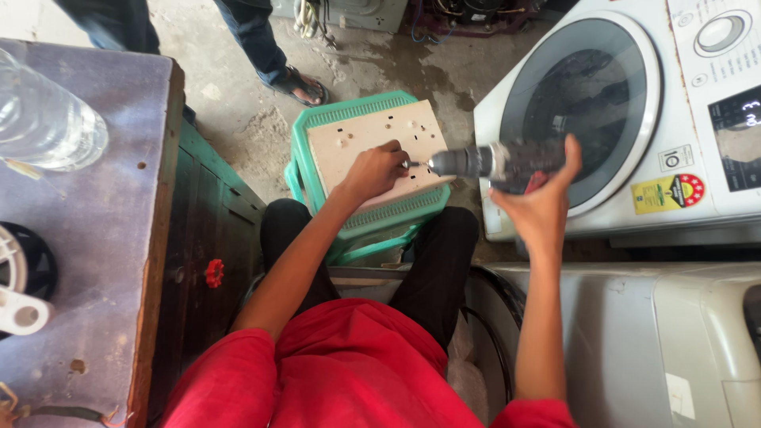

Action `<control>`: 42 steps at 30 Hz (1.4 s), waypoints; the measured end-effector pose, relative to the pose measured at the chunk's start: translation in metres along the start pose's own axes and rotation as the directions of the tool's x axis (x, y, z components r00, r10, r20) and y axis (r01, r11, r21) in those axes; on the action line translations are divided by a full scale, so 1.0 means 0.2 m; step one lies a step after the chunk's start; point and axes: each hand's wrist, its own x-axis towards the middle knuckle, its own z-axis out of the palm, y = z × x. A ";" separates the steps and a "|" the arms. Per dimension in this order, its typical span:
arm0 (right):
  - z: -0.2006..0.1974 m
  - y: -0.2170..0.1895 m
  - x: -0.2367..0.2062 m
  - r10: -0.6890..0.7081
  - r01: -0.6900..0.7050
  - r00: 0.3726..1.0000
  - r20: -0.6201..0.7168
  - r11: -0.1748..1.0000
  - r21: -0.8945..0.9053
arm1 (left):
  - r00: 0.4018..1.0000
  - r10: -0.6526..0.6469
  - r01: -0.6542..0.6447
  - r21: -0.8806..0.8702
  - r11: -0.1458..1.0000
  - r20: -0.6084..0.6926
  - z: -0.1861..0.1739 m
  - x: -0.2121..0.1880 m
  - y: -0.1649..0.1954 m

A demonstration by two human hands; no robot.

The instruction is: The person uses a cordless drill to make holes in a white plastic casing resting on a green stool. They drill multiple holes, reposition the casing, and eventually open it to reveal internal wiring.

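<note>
Front-load washer (634,111) at right, green stool (317,150) ahead carrying a beige board (357,143), my right hand (539,206) wrapped tight around a cordless drill (491,162), my left hand (376,170) fingers bunched, pinching its bit (416,165) over the board.

A green plastic stool (309,150) stands on the rough concrete floor (238,119). A pale board (361,139) with small holes lies flat on its seat, covering most of it; the slotted green rim shows along the far and near edges. The left hand (376,170) rests on the board's near right part. To the left, a worn wooden table (119,261) carries a clear plastic bottle (43,119) at its far left corner and a black-and-white round part (20,277) at its left edge.
</note>
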 end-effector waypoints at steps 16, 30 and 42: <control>0.30 0.36 -0.55 0.427 -0.409 0.866 0.260 0.307 0.859 | 0.883 -0.431 0.339 -0.888 0.310 0.186 0.26 0.03 -0.08; 0.46 0.47 -0.74 0.365 -0.242 0.928 -0.076 0.745 0.622 | 0.981 -0.180 0.025 -0.964 -0.264 0.075 0.45 -0.49 0.40; 0.43 0.63 -1.08 0.308 -0.516 0.828 0.468 0.091 0.852 | 0.863 -0.263 0.389 -0.899 -0.201 0.432 0.44 -0.39 0.51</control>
